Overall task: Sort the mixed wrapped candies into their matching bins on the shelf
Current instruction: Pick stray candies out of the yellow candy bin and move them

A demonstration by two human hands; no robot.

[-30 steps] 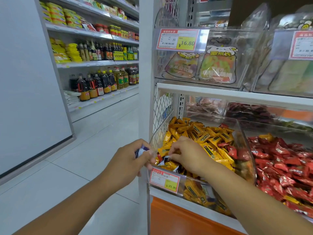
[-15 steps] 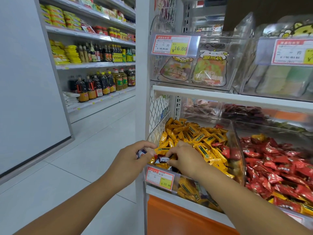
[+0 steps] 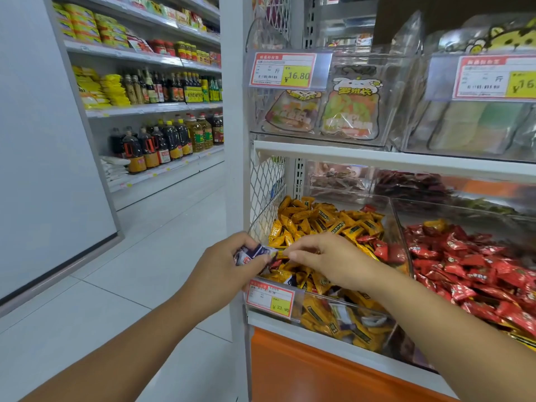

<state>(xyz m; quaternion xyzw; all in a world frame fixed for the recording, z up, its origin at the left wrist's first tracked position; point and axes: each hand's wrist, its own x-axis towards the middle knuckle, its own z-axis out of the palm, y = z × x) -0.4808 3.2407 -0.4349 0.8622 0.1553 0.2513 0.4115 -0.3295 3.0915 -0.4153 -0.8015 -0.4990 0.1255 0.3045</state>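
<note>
Left hand has its grip closed on blue-white candies at the yellow bin's front-left corner, wrappers pointing right at the right hand just beside, whose grip I cannot tell.

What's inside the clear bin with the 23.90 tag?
Mostly yellow candies, a few red candies at its right side. The right hand covers part of the pile.

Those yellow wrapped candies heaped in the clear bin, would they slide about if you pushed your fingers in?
Probably they slide: the yellow candies lie loose in a heap, in glossy wrappers. Each looks small and likely light, since the left hand grips what look like several blue-and-white candies at once. The flat wrapper ends should bend easily.
</note>
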